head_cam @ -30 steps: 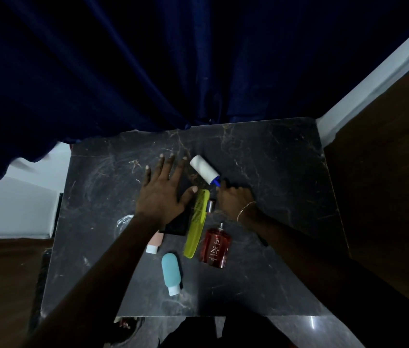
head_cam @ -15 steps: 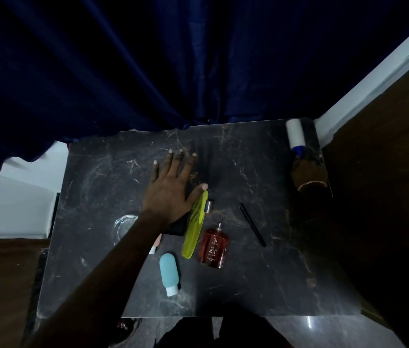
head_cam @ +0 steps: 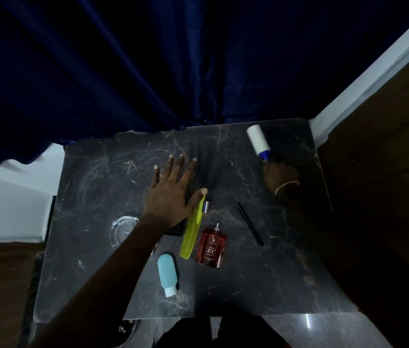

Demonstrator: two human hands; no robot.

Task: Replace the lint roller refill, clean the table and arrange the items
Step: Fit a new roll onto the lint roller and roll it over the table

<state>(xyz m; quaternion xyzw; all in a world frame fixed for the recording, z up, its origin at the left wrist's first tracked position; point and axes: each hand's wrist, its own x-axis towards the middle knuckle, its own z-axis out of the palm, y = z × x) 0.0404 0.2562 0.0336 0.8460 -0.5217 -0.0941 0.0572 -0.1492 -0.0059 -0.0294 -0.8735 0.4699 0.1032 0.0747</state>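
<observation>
Near the table's (head_cam: 273,285) far right corner, the right hand (head_cam: 280,173) grips the lint roller (head_cam: 257,139) by its handle — the left hand (head_cam: 170,194) lies spread flat mid-table, thumb at the comb's (head_cam: 192,234) far end.

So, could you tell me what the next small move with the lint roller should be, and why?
Probably roll the lint roller toward the near edge, right of the pen: the right hand grips it at the far right corner of the table, while the left hand rests flat beside the comb.

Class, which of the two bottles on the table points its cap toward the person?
The teal squeeze bottle: its white cap faces the near edge; the red perfume bottle points its sprayer away.
</observation>
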